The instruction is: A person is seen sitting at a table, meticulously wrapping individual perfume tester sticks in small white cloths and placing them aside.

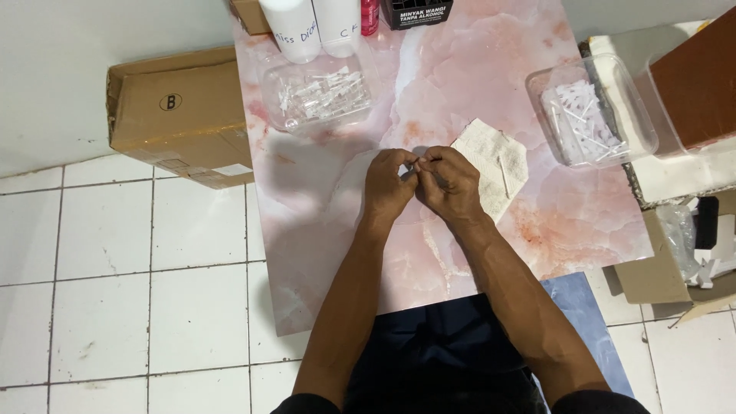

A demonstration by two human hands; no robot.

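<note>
Hands meet at the middle of the frame over a pink marbled counter (pixel 491 69): the left hand (pixel 387 186) and the right hand (pixel 451 182) are drawn together, fingers (pixel 405 159) curled narrow and tips pinched toward one another around something too small to make out, so whether anything is held between them cannot be told. Just right of the right hand lies a white paper towel (pixel 491 157) with a thin white stick (pixel 503 175) resting on it. Toward the upper left of the counter stands a clear plastic tub (pixel 318 96) filled with small clear vials. At the right edge of the counter, partly overhanging it, sits a second clear tub (pixel 590 111) holding white sticks like the one on the towel. Along the top edge of the frame stand two white bottles (pixel 291 27), a small pink bottle (pixel 369 15) and a black box (pixel 418 11). On the white tiled floor at the upper left rests a brown cardboard box (pixel 180 115), touching the counter's left side. Dark trousers show at the bottom centre.
</note>
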